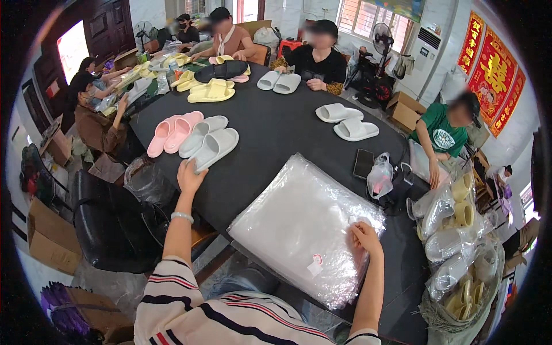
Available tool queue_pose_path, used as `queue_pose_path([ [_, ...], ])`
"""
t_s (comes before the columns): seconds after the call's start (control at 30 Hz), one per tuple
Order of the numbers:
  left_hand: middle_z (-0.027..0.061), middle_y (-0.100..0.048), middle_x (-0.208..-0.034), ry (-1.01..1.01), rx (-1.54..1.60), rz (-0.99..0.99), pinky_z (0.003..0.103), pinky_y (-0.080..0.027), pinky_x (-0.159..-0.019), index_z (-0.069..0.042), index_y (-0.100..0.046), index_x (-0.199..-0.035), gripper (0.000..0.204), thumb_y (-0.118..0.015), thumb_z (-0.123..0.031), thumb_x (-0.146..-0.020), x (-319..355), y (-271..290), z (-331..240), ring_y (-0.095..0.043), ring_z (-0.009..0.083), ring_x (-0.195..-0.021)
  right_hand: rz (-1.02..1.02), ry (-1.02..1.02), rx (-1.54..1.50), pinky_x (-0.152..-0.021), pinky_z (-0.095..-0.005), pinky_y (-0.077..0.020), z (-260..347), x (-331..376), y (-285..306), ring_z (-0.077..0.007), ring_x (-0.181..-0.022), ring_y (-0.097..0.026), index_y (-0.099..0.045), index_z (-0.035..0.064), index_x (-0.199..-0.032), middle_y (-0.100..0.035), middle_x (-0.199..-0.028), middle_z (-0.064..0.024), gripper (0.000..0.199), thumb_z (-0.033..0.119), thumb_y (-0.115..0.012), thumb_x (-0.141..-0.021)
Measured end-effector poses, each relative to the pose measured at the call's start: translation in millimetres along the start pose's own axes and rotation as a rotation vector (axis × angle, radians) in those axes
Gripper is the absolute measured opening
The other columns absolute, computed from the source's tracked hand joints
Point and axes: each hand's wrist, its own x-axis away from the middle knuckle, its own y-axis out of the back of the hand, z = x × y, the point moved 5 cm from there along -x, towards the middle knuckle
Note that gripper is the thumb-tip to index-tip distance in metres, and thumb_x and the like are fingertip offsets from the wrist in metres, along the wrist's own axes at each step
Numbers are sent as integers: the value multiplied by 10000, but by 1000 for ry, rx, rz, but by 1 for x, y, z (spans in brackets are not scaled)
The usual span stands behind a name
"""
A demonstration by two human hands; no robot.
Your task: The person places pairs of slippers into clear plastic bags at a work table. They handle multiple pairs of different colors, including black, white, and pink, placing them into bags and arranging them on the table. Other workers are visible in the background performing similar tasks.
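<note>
While the left hand (pixel 188 175) reaches out across the black desk (pixel 270 138), its fingers close over the heel end of a pale grey slipper (pixel 215 148), a thick, smooth slide with a broad strap, lying near the desk's left edge. A second grey slipper (pixel 202 134) lies just beside it, touching along the side, and a pink pair (pixel 173 132) sits next to that one. The right hand (pixel 363 236) rests on a stack of clear plastic bags (pixel 302 227), glossy and crinkled, at the near edge of the desk; its fingers curl together and pinch the top bag near the stack's right corner. Farther off lie a white pair of slippers (pixel 347 121), a dark phone (pixel 363 163) and a small knotted plastic bag (pixel 380 177).
</note>
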Motion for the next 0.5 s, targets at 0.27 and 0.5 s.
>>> queue_pose_path([
  [0.27,221,-479,-1313,268,115,49,437,-417,-999,-47,-619,-1169,616,-762,-410,-693,-80,-22,29,-481,377,-1206,-2,-30,49,-410,-217,-408,9,6,1,-77,-448,-505,-588,45,-825,-567,-597,-11,247,249,-546,-959],
  [0.5,313,-273,-1448,162,-251,-98,469,-293,-1087,75,-309,-1400,893,-697,-435,-778,-28,-17,0,-297,421,-1347,-23,-5,50,-396,-224,-411,8,3,-1,-82,-466,-527,-629,40,-923,-578,-624,-10,214,247,-578,-934],
])
